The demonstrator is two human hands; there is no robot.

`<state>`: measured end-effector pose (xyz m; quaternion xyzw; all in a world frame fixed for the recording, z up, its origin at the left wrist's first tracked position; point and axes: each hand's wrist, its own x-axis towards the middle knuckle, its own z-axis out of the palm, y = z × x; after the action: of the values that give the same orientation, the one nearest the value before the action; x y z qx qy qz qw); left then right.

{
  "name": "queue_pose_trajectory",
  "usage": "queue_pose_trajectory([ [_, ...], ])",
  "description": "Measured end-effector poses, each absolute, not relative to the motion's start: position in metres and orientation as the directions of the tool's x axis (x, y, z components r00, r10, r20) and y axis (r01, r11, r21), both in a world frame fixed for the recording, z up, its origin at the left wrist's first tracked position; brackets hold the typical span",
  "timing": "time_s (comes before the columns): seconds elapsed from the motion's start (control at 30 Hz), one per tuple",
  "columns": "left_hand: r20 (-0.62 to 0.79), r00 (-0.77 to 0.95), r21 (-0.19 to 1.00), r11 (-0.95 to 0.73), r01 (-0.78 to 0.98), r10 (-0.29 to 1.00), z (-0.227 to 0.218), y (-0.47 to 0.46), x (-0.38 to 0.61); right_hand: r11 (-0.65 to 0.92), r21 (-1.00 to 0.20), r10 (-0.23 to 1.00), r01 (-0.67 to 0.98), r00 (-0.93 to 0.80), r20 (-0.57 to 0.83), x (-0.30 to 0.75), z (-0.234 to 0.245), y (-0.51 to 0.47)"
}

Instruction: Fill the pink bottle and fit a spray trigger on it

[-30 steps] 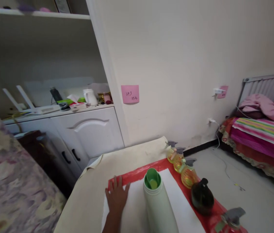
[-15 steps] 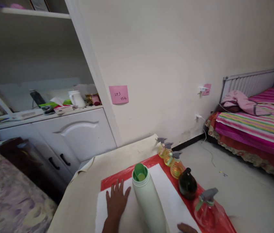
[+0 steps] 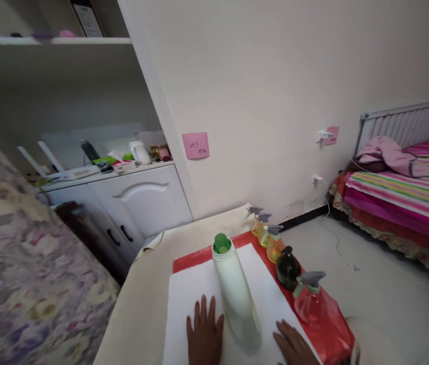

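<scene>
A tall pale-green bottle (image 3: 234, 284) with a green cap or cup in its mouth stands on a white sheet (image 3: 184, 299). My left hand (image 3: 204, 332) lies flat on the sheet to the left of the bottle, fingers spread and holding nothing. On the bottle's right, my right hand (image 3: 294, 344) rests at the sheet's lower edge, its fingers stretched out and free of any object. Neither hand visibly touches the bottle.
Along the right side of the red mat (image 3: 199, 259) stand several spray bottles, including a clear one (image 3: 309, 304), and a dark pump bottle (image 3: 288, 268). A floral curtain (image 3: 39, 284) hangs at left. A white cabinet (image 3: 142, 203) and a bed (image 3: 400, 203) stand beyond.
My left hand has drawn back toward me, from beside the bottle's neck to beside its lower part. More of my right hand shows on the sheet. The camera view has shifted left.
</scene>
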<state>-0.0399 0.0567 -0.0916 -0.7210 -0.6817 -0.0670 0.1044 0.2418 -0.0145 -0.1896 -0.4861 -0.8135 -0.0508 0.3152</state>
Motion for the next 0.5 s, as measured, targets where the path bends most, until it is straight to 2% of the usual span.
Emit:
queue_pose_trajectory([
  [0.07, 0.274, 0.071, -0.053, -0.059, 0.997, 0.959, -0.091, 0.051, -0.039, 0.533, -0.217, 0.771, 0.818, -0.363, 0.524, 0.246, -0.184, -0.016],
  [0.17, 0.303, 0.082, -0.042, -0.073, 0.996, 0.949, -0.093, 0.037, -0.035, 0.491, -0.249, 0.802, 0.835, -0.322, 0.503, 0.244, -0.179, -0.021],
  [0.33, 0.297, 0.1, -0.048, -0.089, 0.995, 0.95, -0.109, 0.011, -0.026, 0.512, -0.217, 0.762, 0.831, -0.323, 0.562, 0.239, -0.179, -0.031],
  [0.5, 0.393, 0.134, -0.077, -0.113, 0.991, 0.91, -0.122, 0.006, -0.028, 0.506, -0.174, 0.739, 0.845, -0.32, 0.593, 0.237, -0.176, -0.032],
])
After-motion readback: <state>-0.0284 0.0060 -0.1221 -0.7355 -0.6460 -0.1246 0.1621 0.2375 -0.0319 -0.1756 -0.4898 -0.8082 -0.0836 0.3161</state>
